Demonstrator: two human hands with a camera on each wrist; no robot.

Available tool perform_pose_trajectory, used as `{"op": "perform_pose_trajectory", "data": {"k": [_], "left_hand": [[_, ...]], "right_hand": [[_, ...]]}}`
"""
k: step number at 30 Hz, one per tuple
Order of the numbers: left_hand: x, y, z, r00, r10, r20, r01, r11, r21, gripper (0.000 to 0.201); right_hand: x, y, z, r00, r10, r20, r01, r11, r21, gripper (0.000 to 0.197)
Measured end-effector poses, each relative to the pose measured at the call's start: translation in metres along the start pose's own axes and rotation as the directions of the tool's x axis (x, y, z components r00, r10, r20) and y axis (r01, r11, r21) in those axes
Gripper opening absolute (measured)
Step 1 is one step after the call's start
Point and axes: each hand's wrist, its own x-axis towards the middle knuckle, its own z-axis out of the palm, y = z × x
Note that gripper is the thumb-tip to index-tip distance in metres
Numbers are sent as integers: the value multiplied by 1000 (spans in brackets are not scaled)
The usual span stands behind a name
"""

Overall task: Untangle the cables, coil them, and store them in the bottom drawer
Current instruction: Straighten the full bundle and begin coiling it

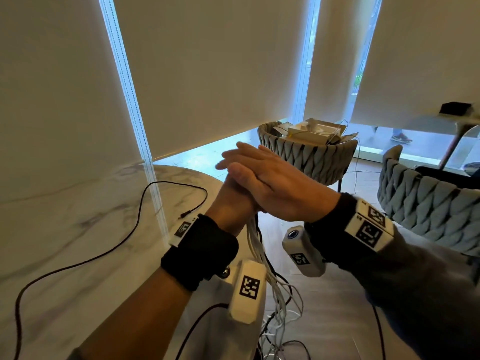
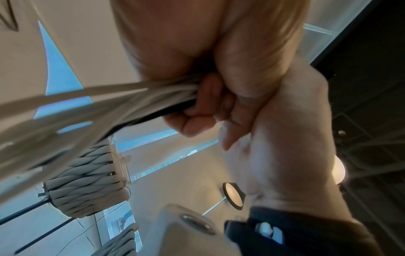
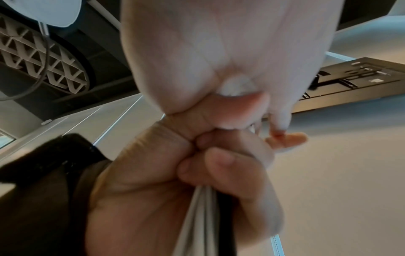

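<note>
Head view: at the centre of the frame the left hand [image 1: 233, 201] is clenched around a bundle of white cables [image 1: 255, 245] that hangs from its fist toward the floor at the bottom centre, where the strands spread into a loose tangle. The right hand [image 1: 275, 183] lies flat over the left fist, fingers straight and pointing to the upper left, grasping nothing that can be seen. A thin black cable [image 1: 135, 224] loops across the marble bench [image 1: 65, 216] on the left side of the frame, its plug end lying just beside the left wrist. Two woven grey chairs [image 1: 309, 154] stand at the centre right and right; the nearer-centre one carries white boxes [image 1: 311, 132].

Left wrist view: the left hand [image 2: 210, 104] fills the upper centre, fingers [image 2: 192, 124] curled tight on the white cables [image 2: 92, 110], which stream blurred to the left edge with one black strand along their lower side. The right hand [image 2: 285, 129] presses against it from the right.

Right wrist view: the palm of the right hand [image 3: 219, 52] fills the top centre, resting on the left hand [image 3: 175, 181] below it, whose fist grips the white cables [image 3: 201, 216] running down to the bottom edge beside a black strand.
</note>
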Motion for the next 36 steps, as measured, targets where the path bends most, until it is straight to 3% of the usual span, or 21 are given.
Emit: {"op": "perform_pose_trajectory", "data": {"k": [2, 5, 6, 8, 9, 11, 13, 16, 19, 23, 26, 28, 30, 33, 36], "left_hand": [[-1, 6, 5, 999, 38, -14, -38, 999, 3, 35], [0, 18, 7, 994, 59, -92, -65, 996, -65, 17], [2, 19, 4, 989, 70, -134, -81, 993, -82, 15], [5, 22, 0, 979, 93, -179, -109, 991, -81, 25], [6, 24, -3, 976, 105, -193, -122, 990, -78, 29], [5, 23, -6, 976, 105, -193, -125, 988, -93, 31], [5, 21, -7, 981, 69, -183, -92, 989, -120, 30], [8, 18, -9, 983, 36, -180, -67, 983, -169, 29], [14, 13, -18, 978, -39, -203, 0, 981, -191, 40], [12, 10, -17, 982, -185, -39, 182, 981, -74, 34], [10, 14, -10, 982, -161, -96, 159, 987, -26, 64], [12, 16, -10, 987, -112, -113, 105, 992, -62, 71], [12, 21, -12, 997, -52, -62, 41, 985, -167, 68], [13, 32, -17, 999, -30, -12, 24, 938, -346, 63], [13, 38, -21, 999, -36, 23, 42, 888, -457, 62]], "right_hand": [[-4, 0, -2, 999, 40, -23, -36, 989, 146, 48], [-14, -4, 2, 951, 116, -286, 19, 902, 432, 59], [-17, -6, 5, 938, 182, -294, 0, 851, 526, 65], [-20, -3, 17, 951, 282, -125, -110, 689, 717, 72], [-23, -2, 25, 964, 268, 2, -169, 602, 780, 70], [-25, 2, 34, 967, 198, 161, -243, 521, 818, 48], [-23, 10, 33, 957, 176, 231, -290, 579, 761, 22], [-15, 22, 25, 941, 159, 300, -315, 738, 597, 24], [-8, 27, 24, 979, 152, 134, -184, 945, 269, 27], [-7, 20, 23, 999, 43, -1, -40, 944, 326, 19], [-9, 19, 19, 988, 86, 131, -140, 860, 492, 18], [-15, 28, 19, 952, 123, 279, -241, 864, 442, 25], [-26, 43, 25, 881, 225, 417, -371, 874, 312, 28], [-43, 76, 45, 783, 411, 467, -485, 873, 45, 22], [-58, 123, 69, 685, 497, 533, -472, 860, -196, 24]]}}
